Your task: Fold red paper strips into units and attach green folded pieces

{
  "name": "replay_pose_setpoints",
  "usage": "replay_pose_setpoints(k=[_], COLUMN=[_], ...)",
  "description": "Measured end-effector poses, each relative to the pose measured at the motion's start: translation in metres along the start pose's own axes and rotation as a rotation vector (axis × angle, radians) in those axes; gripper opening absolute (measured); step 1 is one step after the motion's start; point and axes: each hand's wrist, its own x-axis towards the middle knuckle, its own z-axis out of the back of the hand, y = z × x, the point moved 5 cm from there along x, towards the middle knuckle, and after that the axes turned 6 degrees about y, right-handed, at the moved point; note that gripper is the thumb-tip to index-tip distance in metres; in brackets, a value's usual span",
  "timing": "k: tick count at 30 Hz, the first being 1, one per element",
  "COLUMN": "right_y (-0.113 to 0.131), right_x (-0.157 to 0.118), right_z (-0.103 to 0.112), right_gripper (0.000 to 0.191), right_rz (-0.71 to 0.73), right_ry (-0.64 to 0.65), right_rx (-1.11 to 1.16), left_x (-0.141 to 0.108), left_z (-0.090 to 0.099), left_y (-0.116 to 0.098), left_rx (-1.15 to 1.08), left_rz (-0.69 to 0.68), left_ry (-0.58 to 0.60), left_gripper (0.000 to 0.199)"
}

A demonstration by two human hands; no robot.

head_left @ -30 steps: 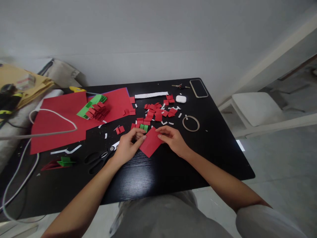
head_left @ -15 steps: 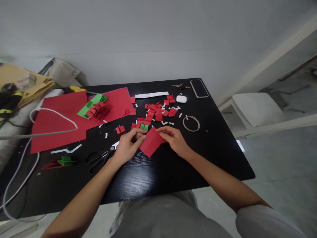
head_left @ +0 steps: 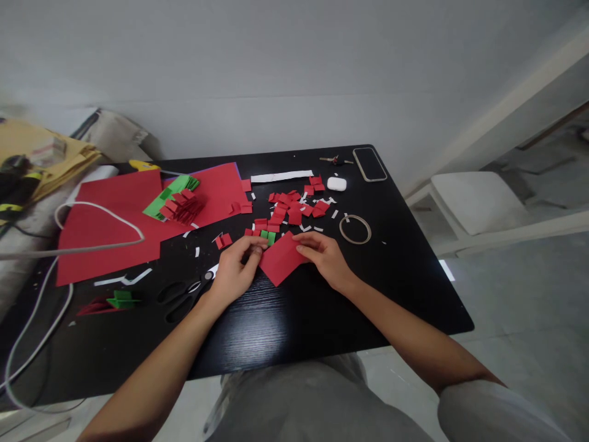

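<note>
In the head view, pinching a red paper sheet (head_left: 281, 260) by its right edge in the nearly closed right hand (head_left: 330, 263), over the desk (head_left: 350, 313), near folded red pieces (head_left: 294, 215); curling the left hand (head_left: 234, 270) at the sheet's left corner, hard to tell if gripping

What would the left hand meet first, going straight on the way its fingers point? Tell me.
Probably the small, folded green paper piece, just ahead of the left hand; the square red paper sheet is close beside that line, and one view leaves depth unclear.
</note>
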Motion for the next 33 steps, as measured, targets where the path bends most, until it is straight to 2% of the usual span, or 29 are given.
replay_pose_setpoints(k=[6, 14, 19, 23, 26, 30, 33], right_y=[0.000, -0.001, 0.003, 0.002, 0.000, -0.001, -0.002], right_x=[0.000, 0.001, 0.000, -0.001, -0.001, -0.001, 0.000], right_z=[0.000, 0.000, -0.002, -0.006, -0.007, -0.005, -0.004], right_gripper=[0.023, 0.022, 0.023, 0.037, 0.046, 0.040, 0.036], right_rz=[0.006, -0.002, 0.033, 0.012, -0.031, -0.040, -0.044], right_ry=[0.004, 0.011, 0.048, 0.111, 0.128, 0.094, 0.082], right_rx=[0.005, -0.002, -0.080, -0.052, -0.015, -0.013, -0.024], left_x=[0.000, 0.000, 0.005, 0.009, 0.009, 0.008, 0.007], left_z=[-0.001, -0.002, 0.011, 0.011, 0.006, 0.003, 0.005], left_y=[0.002, 0.000, -0.003, 0.002, 0.005, 0.006, 0.007], left_rx=[-0.076, -0.034, 0.283, 0.534, 0.618, 0.656, 0.679], left_rz=[-0.014, -0.073, -0.150, -0.145, -0.128, -0.108, -0.080], left_ry=[0.016, 0.035, -0.069, -0.036, 0.026, 0.060, 0.036], left_gripper=[0.022, 0.020, 0.023, 0.037, 0.036, 0.033, 0.034])
